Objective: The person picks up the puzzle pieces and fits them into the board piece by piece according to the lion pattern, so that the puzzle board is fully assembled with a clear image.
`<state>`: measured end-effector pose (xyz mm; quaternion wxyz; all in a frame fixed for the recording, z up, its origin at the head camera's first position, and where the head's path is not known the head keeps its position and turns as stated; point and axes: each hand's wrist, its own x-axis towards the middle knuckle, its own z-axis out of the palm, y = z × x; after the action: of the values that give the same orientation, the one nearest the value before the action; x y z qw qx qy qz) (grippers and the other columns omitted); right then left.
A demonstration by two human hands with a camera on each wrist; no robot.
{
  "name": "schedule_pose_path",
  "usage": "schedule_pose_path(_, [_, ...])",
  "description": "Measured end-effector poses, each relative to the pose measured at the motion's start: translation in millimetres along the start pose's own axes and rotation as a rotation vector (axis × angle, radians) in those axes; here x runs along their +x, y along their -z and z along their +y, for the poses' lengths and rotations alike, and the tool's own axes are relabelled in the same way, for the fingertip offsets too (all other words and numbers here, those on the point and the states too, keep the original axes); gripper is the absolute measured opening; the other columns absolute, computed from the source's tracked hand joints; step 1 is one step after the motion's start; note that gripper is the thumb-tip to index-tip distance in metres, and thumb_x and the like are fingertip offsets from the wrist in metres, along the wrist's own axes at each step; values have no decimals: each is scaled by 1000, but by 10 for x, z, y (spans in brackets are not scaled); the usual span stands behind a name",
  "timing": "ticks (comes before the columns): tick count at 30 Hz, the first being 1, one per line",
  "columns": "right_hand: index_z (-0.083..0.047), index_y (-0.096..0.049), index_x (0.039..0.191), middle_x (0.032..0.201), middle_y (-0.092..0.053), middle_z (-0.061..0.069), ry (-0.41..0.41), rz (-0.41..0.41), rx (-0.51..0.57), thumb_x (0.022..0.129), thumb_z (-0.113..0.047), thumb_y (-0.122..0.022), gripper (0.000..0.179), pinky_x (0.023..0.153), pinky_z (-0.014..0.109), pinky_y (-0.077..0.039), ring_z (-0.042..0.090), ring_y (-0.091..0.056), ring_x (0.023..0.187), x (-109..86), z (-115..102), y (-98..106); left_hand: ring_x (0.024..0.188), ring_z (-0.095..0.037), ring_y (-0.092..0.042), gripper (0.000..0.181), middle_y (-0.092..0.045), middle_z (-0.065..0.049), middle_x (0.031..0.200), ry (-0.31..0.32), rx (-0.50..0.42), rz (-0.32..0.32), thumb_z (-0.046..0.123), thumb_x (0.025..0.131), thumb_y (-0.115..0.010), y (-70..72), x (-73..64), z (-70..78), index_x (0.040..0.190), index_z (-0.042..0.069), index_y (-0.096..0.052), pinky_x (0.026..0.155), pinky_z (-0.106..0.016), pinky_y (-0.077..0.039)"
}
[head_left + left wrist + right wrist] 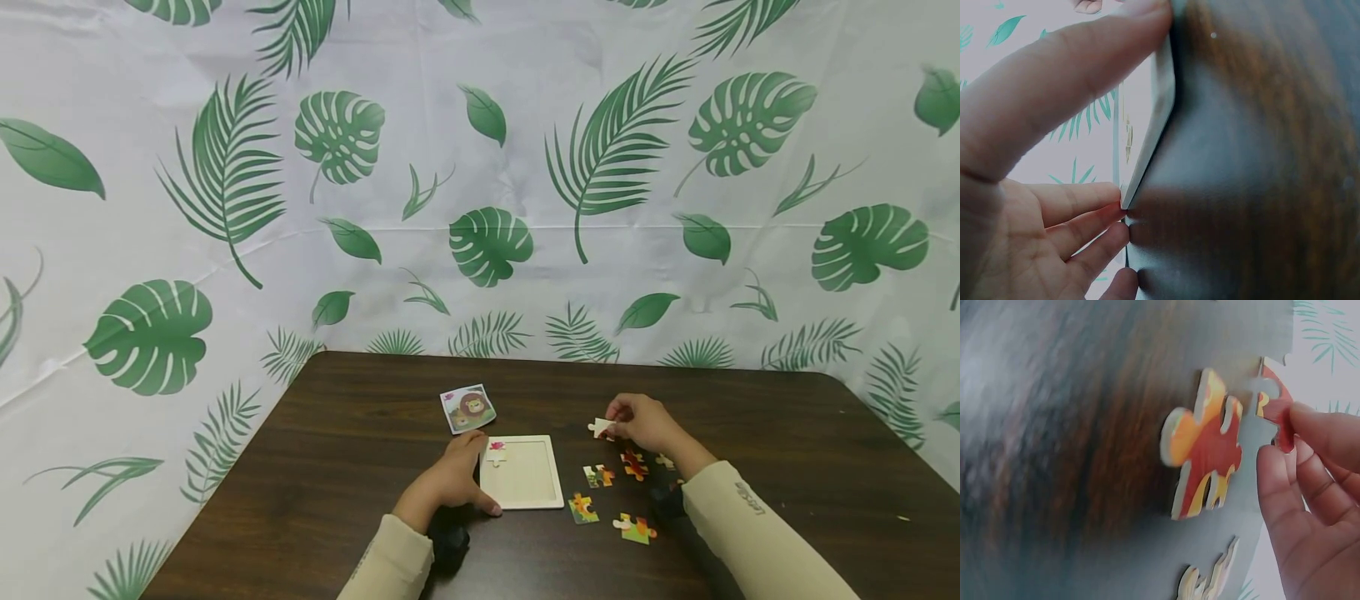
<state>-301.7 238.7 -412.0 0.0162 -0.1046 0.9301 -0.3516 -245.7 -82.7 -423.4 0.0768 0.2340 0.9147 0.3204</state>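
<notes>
My right hand point(647, 423) pinches a jigsaw piece point(1277, 407) between thumb and fingertips, above the table's right half. The piece shows red and yellow on a pale ground. My left hand point(452, 477) rests at the left side of a square wooden puzzle tray point(557, 477). Its straight fingers touch the far left corner while the thumb lies along the near edge. One piece with a pink flower point(496, 452) sits in the tray's far left corner. A red and orange piece point(1213, 444) lies on the table below my right hand.
Several loose pieces lie right of the tray, among them a green and orange piece point(636, 529), a yellow piece point(582, 509) and a white and orange piece point(598, 476). A lion picture card point(468, 408) lies behind the tray. A leaf-print cloth point(420, 275) hangs behind the table.
</notes>
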Motion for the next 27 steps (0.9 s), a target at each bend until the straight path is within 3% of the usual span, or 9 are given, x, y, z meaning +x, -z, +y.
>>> schedule_pose_path(7, [1,-57,89,77,-56,8,-26,-21,166,82,3,-65,10,66,35,-52,20,-56,70,0,-56,-33,126,-36,-28,99,-34,-20,135,5,7,-3,25,56,-89,-2,4,-3,133,-10,-37,101,-49,-26])
schedule_pose_path(27, [6,-57,91,79,-56,10,70,-100,290,83,4,-63,10,66,35,-53,19,-57,71,39,-325,-236,126,-36,-28,96,-35,-20,134,-4,21,-11,25,56,-89,6,-4,3,132,-7,-39,101,-49,-26])
